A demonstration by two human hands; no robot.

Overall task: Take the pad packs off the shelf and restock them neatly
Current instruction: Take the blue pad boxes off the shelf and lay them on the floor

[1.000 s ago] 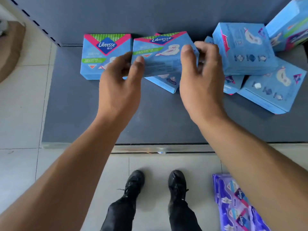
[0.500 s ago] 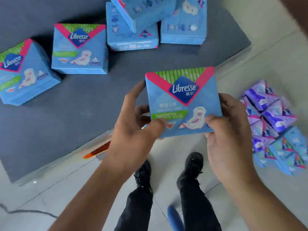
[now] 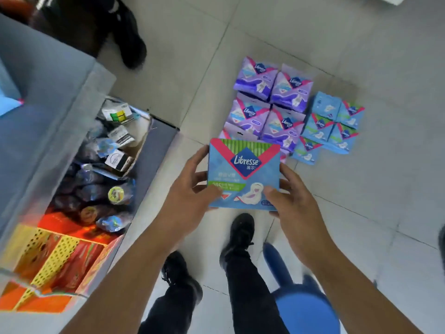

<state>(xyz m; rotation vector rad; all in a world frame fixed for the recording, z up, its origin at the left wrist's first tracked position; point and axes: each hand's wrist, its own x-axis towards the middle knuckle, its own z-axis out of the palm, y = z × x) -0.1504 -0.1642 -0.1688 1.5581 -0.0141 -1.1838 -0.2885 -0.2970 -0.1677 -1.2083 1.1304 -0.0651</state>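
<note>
Six blue pad packs point(image 3: 330, 127) counting the held one, about seven purple packs point(image 3: 269, 104).

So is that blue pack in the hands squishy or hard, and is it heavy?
Probably a bit squishy: the blue pack looks like a soft wrapper, though its edges stay straight between the left hand and right hand. Likely light, since fingertips alone hold it. Its glossy wrap might be slippery.

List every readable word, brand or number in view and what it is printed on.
"Libresse": blue badge on the blue pack held by the left hand and right hand.
"Libresse": purple packs on the floor, just legible.
Held pack's green strip, small blue packs, shelf goods: too blurred to read.
</note>
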